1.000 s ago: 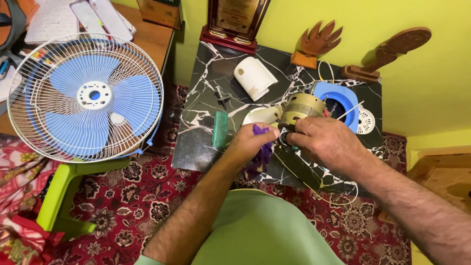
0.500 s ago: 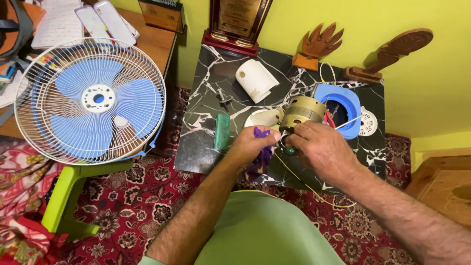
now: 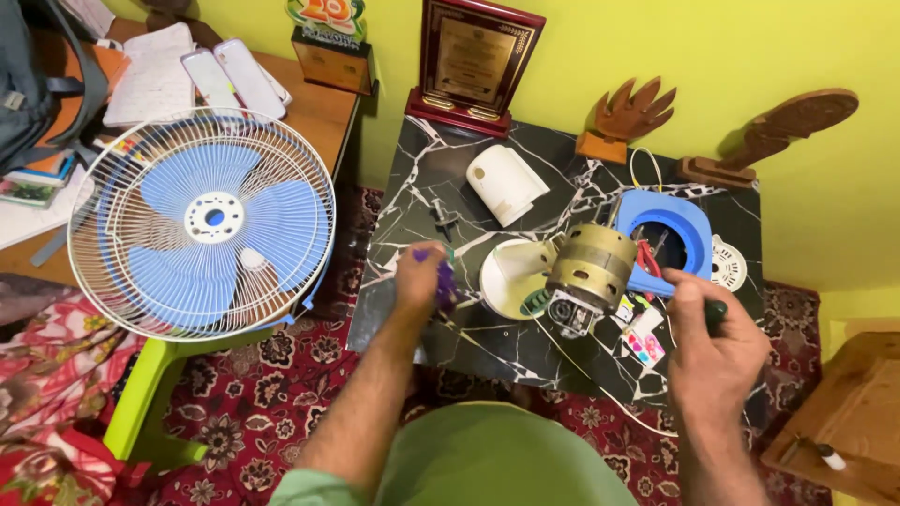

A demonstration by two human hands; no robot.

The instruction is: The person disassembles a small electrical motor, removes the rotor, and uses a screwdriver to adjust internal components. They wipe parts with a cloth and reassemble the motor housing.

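A brass-coloured fan motor (image 3: 591, 267) lies on the black marble table (image 3: 412, 201), between a white round cover (image 3: 506, 278) and a blue housing (image 3: 677, 217). My left hand (image 3: 419, 281) sits left of the motor, closed around a purple-handled tool (image 3: 442, 284). On the motor's right, my right hand (image 3: 712, 351) grips a dark green handle (image 3: 717, 314). Neither hand touches the motor. Small coloured parts and wires (image 3: 642, 339) lie below the motor.
A white curved shell (image 3: 506, 183) and a small screw piece (image 3: 441, 215) lie at the table's back. A caged fan head with blue blades (image 3: 206, 220) rests on a green stool (image 3: 150, 398) at left. Wooden carvings and a plaque stand against the yellow wall.
Both hands have come off the motor. The left hand moved left with the purple tool, and the right hand moved right and down with the green handle.
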